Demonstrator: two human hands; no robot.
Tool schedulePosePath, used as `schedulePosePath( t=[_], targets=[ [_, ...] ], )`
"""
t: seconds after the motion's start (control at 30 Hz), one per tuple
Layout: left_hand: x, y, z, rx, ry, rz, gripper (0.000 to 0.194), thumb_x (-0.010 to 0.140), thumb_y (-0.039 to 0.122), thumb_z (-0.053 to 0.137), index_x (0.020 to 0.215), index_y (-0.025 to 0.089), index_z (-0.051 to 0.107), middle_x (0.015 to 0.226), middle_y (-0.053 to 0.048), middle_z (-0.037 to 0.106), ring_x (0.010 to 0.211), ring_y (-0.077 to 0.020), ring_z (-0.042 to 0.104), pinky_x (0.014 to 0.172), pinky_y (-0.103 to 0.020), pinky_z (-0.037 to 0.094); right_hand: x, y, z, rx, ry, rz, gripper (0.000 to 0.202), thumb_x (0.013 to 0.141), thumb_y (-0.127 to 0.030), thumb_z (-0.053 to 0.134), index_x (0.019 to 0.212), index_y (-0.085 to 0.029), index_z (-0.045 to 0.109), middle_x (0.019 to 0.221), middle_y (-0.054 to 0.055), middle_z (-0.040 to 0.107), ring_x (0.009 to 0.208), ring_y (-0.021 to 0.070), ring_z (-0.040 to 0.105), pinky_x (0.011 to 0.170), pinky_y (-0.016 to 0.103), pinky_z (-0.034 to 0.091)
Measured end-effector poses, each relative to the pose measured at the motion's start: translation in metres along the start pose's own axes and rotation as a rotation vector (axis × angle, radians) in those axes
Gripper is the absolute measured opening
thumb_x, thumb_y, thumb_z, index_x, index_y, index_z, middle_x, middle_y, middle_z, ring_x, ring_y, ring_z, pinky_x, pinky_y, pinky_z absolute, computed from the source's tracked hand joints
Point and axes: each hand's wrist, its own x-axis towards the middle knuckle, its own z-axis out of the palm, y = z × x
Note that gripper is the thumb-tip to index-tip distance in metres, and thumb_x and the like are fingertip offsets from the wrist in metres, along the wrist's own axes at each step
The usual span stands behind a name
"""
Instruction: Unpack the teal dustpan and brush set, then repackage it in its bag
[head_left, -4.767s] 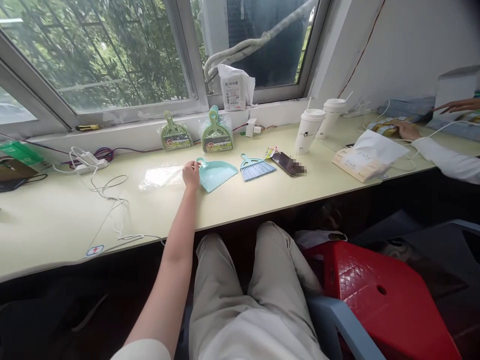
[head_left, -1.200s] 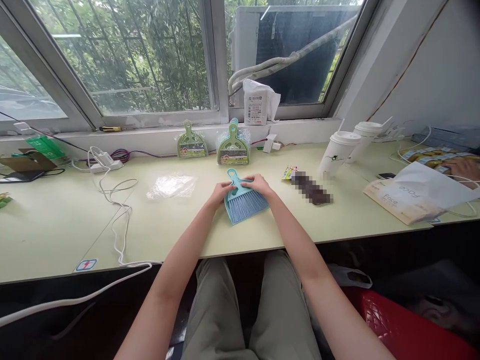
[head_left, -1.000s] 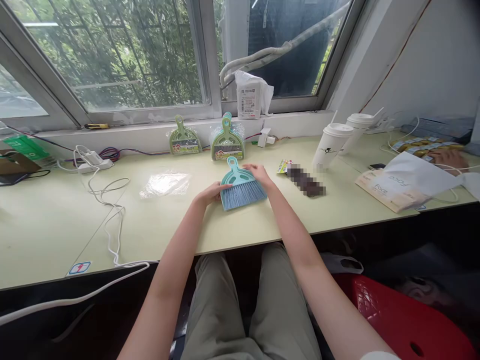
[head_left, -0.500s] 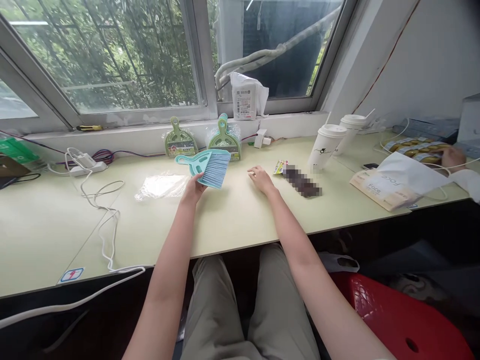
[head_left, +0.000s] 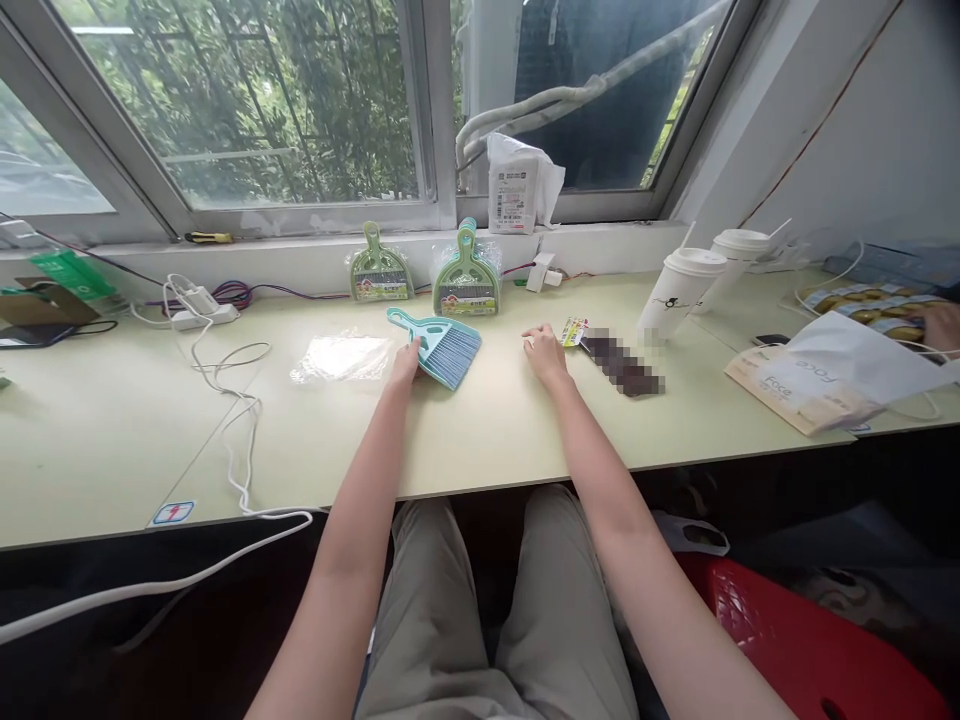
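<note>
A light blue brush and dustpan set (head_left: pixel 450 352) lies low over the table, its handle toward the upper left and its bristles toward the right. My left hand (head_left: pixel 407 362) grips its near left edge. Apart from it, my right hand (head_left: pixel 543 350) rests on the table with bent fingers spread and nothing in them. Just right of that hand is a small yellow-green card (head_left: pixel 574 332), beside a dark blurred-out item (head_left: pixel 619 362). A clear plastic wrapper (head_left: pixel 341 358) lies left of my left hand.
Wrapped green brush sets (head_left: pixel 380 285) lean against the sill. Two white cups (head_left: pixel 679 290) stand at the right, near a paper bag (head_left: pixel 802 370) and a person's hand (head_left: pixel 941 328). White cables (head_left: pixel 251 420) cross the left side, and a red stool (head_left: pixel 810 640) is below.
The blue set has come down toward the table and tilted flatter, still in my left hand. The whole view has shifted, so most things appear farther right.
</note>
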Motion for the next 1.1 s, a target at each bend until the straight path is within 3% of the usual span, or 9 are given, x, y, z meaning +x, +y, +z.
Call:
schedulePosePath(
  t=[0.13,0.3,0.4,0.5,0.63,0.73,0.83,0.93,1.1],
  targets=[
    [-0.004,-0.002,-0.004,0.5,0.218,0.22,0.024,0.081,0.039,0.062,0.072,0.017,0.06,0.096,-0.018,0.066,0.115,-0.0374,0.055,0.094,-0.041,0.041,-0.003,-0.003,0.006,-0.172,0.055,0.202,0.05,0.094,-0.029,0.046,0.137,-0.004,0.05,0.15,0.026,0.035,0.14,0.0366,0.028,0.111,0.051,0.024],
    [-0.011,-0.006,-0.007,0.682,0.277,0.337,0.016,0.081,0.029,0.06,0.088,0.015,0.065,0.114,-0.022,0.063,0.119,-0.0366,0.051,0.097,-0.042,0.038,-0.001,-0.009,0.006,-0.041,-0.132,0.052,0.036,0.095,-0.023,0.04,0.119,-0.015,0.066,0.127,0.017,0.062,0.12,0.0267,0.054,0.105,0.041,0.032],
    [-0.01,-0.005,-0.008,0.659,0.208,0.317,0.009,0.079,0.023,0.059,0.081,0.017,0.065,0.1,-0.016,0.067,0.108,-0.0316,0.058,0.092,-0.037,0.04,-0.002,-0.018,0.002,0.043,-0.122,-0.053,0.03,0.095,-0.029,0.044,0.112,-0.025,0.069,0.106,0.008,0.071,0.102,0.0206,0.062,0.099,0.037,0.036],
    [-0.009,-0.003,-0.009,0.589,0.186,0.324,0.008,0.076,0.02,0.059,0.069,0.019,0.062,0.084,-0.01,0.066,0.1,-0.0283,0.06,0.087,-0.034,0.041,-0.006,-0.02,0.002,-0.036,-0.07,-0.022,0.028,0.092,-0.032,0.052,0.114,-0.026,0.068,0.115,0.01,0.066,0.109,0.0239,0.057,0.101,0.045,0.032],
    [-0.009,-0.001,-0.007,0.495,0.097,0.301,0.009,0.069,0.021,0.067,0.065,0.019,0.059,0.079,-0.006,0.067,0.092,-0.0253,0.062,0.084,-0.031,0.042,-0.006,-0.011,0.004,-0.095,-0.056,0.062,0.036,0.09,-0.011,0.045,0.108,-0.027,0.071,0.123,0.009,0.061,0.113,0.0237,0.054,0.108,0.052,0.022],
    [-0.01,-0.001,-0.003,0.491,0.063,0.301,0.018,0.065,0.016,0.071,0.08,0.019,0.062,0.094,-0.008,0.069,0.097,-0.0252,0.062,0.087,-0.031,0.042,-0.004,-0.007,0.004,-0.043,0.024,0.146,0.041,0.093,-0.009,0.036,0.117,-0.023,0.067,0.126,0.012,0.06,0.115,0.0222,0.054,0.111,0.052,0.021],
    [-0.012,-0.003,0.0,0.487,0.135,0.298,0.038,0.066,0.009,0.068,0.102,0.019,0.06,0.106,-0.011,0.068,0.106,-0.0275,0.061,0.092,-0.034,0.042,-0.005,-0.012,0.005,-0.007,-0.1,0.117,0.037,0.098,-0.026,0.036,0.12,-0.018,0.064,0.127,0.016,0.06,0.123,0.0273,0.05,0.11,0.057,0.023],
    [-0.013,-0.003,-0.001,0.42,0.227,0.278,0.059,0.066,0.006,0.069,0.121,0.021,0.052,0.104,-0.011,0.068,0.111,-0.0288,0.061,0.097,-0.038,0.041,-0.006,-0.016,0.005,-0.077,-0.16,0.059,0.035,0.095,-0.019,0.04,0.121,-0.019,0.064,0.148,0.016,0.044,0.143,0.0311,0.029,0.112,0.062,0.018],
    [-0.007,-0.001,-0.005,-0.021,0.285,0.133,0.071,0.065,0.007,0.075,0.13,0.018,0.048,0.116,-0.012,0.063,0.109,-0.025,0.063,0.093,-0.036,0.048,-0.006,-0.014,0.006,-0.117,-0.025,0.212,0.049,0.096,-0.023,0.042,0.144,-0.014,0.043,0.159,0.021,0.021,0.148,0.0367,0.015,0.111,0.065,0.015]
  ],
)
